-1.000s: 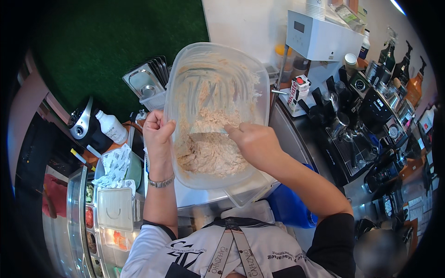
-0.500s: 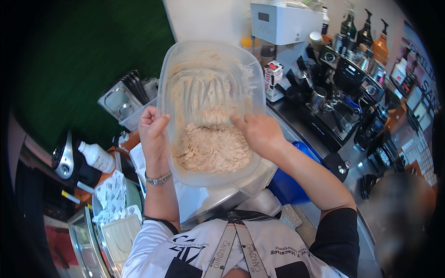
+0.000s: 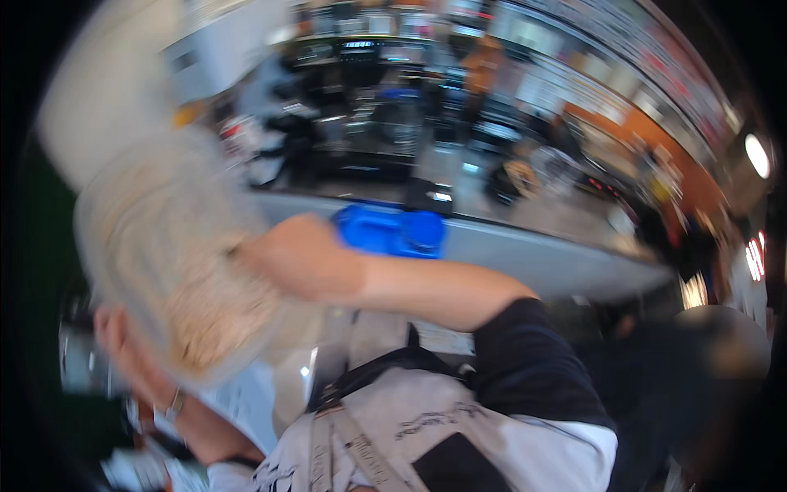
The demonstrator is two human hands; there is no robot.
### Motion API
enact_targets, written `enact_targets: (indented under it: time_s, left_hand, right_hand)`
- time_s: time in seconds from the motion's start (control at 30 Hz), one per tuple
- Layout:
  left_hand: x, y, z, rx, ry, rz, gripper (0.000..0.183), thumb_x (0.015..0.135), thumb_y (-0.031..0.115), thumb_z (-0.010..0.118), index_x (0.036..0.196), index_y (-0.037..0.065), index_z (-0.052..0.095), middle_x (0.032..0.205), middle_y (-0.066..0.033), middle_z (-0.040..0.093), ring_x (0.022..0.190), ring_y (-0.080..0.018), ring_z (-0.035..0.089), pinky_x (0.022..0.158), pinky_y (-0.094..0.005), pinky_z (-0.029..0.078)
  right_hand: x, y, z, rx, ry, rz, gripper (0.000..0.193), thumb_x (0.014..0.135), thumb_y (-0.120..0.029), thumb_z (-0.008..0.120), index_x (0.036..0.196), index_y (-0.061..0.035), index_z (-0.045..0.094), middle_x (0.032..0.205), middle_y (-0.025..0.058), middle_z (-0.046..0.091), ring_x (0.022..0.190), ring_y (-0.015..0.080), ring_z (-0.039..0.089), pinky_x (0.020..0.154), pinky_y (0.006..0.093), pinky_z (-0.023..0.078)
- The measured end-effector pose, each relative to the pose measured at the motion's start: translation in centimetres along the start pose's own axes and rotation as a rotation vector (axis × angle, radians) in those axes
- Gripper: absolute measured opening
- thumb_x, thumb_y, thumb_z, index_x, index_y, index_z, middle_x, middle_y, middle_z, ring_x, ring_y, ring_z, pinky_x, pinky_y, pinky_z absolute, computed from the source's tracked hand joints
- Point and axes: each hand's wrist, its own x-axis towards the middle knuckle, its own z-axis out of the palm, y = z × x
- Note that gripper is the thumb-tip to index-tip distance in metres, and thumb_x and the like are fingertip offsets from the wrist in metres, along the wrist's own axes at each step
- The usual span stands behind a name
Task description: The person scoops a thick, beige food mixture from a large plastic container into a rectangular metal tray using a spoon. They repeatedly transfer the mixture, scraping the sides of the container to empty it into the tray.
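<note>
A translucent plastic tub [image 3: 106, 209] tilts in front of me on the left side of the picture, blurred by motion. Pale, pinkish-beige dough-like mixture [image 3: 217, 320] lies in its lower end, with smears up the inner wall. At the tub's lower left side, my left hand [image 3: 131, 348] is holding it. My right hand [image 3: 303, 258] reaches over the tub's right side, its fingertips toward the mixture. Those fingers are too smeared to show whether they hold anything.
A blue container [image 3: 389, 232] sits by the counter edge beyond my right forearm. Black coffee equipment [image 3: 352, 123] stands on the counter [image 3: 566, 209] behind it. A white box-shaped device [image 3: 217, 53] is at the upper left. A dark blurred shape [image 3: 664, 385] is at the right.
The view has swung to the right, so the tub and both hands now appear farther left and more of the counter shows. My left hand still holds the tub.
</note>
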Motion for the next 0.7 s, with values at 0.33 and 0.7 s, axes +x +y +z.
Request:
enact_targets:
  time_s: [0.33,0.7]
  left_hand:
    - [2.2,-4.4,8.9,0.164,-0.153,0.116,0.022,0.086,0.013,0.056,0.107,0.006,0.055,0.109,-0.0062,0.052,0.106,-0.019,0.047,0.095,-0.0338,0.039]
    - [4.8,-2.3,-2.2,0.322,-0.07,0.194,0.039,0.093,0.02,0.047,0.125,0.0,0.052,0.129,-0.0142,0.05,0.123,-0.0259,0.045,0.107,-0.0392,0.036]
  right_hand:
    - [-3.8,-0.7,-1.7,0.152,0.198,0.183,0.065,0.084,-0.034,0.065,0.134,0.0017,0.043,0.105,0.0241,0.064,0.088,0.0361,0.066,0.075,0.0452,0.053]
    - [-18.0,5.2,14.6,0.426,-0.109,0.917,0.119,0.081,-0.061,0.065,0.149,0.0078,-0.005,0.15,0.035,0.022,0.139,0.0457,0.025,0.116,0.0452,0.021]
